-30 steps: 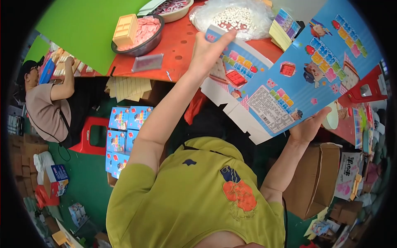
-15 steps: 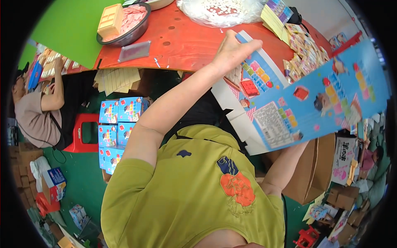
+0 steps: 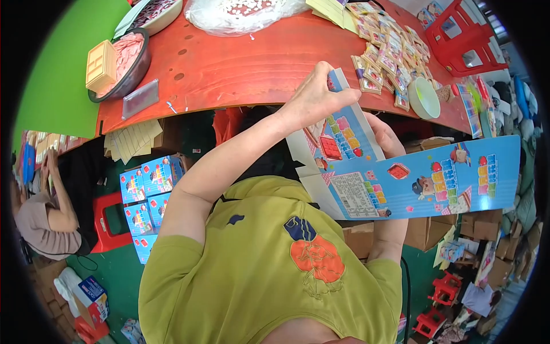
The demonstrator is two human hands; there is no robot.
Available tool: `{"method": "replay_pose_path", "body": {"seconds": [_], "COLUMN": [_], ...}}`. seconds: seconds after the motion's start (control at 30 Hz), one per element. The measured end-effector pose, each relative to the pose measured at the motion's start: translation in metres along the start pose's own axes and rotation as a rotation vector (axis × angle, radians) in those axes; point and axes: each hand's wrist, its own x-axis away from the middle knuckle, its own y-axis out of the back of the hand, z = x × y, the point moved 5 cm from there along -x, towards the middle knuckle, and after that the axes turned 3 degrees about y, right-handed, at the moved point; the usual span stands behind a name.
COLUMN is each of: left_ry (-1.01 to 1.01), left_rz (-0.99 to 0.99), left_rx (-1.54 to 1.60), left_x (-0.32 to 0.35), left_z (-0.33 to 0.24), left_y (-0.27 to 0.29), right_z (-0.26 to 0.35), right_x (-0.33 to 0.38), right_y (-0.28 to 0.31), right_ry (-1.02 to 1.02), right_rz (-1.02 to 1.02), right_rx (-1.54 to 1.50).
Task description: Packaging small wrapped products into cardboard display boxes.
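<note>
A partly unfolded blue cardboard box (image 3: 389, 186) with colourful candy-like pictures is held up before my chest. Its long panel stretches out to the right, and white flaps show at its left. My left hand (image 3: 321, 94) pinches the upper end of the raised panel, thumb on the printed side. Beside that panel's right edge, my right hand (image 3: 385, 136) reaches up from behind, its fingers bent against the cardboard and partly hidden. Finished-looking blue boxes (image 3: 146, 198) of the same print are stacked low at my left.
On the red table (image 3: 240, 69) are a dark basin (image 3: 143, 60) of pink pieces, a clear plastic case (image 3: 140, 99), a bag of white bits (image 3: 240, 14), many small packets (image 3: 392, 54) and a pale green bowl (image 3: 424, 97). A co-worker (image 3: 51, 215) sits at the left.
The long panel has swung down to nearly level. My right hand has come into sight beside the raised panel. The view has shifted right, showing the bowl and red stools.
</note>
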Motion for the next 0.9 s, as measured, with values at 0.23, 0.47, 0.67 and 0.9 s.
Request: {"method": "replay_pose_path", "body": {"seconds": [0.23,0.47,0.67,0.9], "left_ry": [0.001,-0.031,-0.113,-0.1], "left_rz": [0.096,0.124,0.037,-0.081], "left_rx": [0.067,0.166,-0.018,-0.26], "left_x": [0.01,0.01,0.009,-0.003], "left_z": [-0.006,0.011,0.021,0.014], "left_y": [0.0,-0.004,-0.011,-0.019], "right_z": [-0.021,-0.013,-0.039,-0.026], "right_x": [-0.005,-0.015,-0.025,-0.002], "right_y": [0.01,-0.008,0.01,-0.009], "right_ry": [-0.188,-0.055,-0.071,-0.011], "right_rz": [-0.008,-0.036,0.027,-0.144], "right_rx": [0.024,-0.005,0.077,0.007]}}
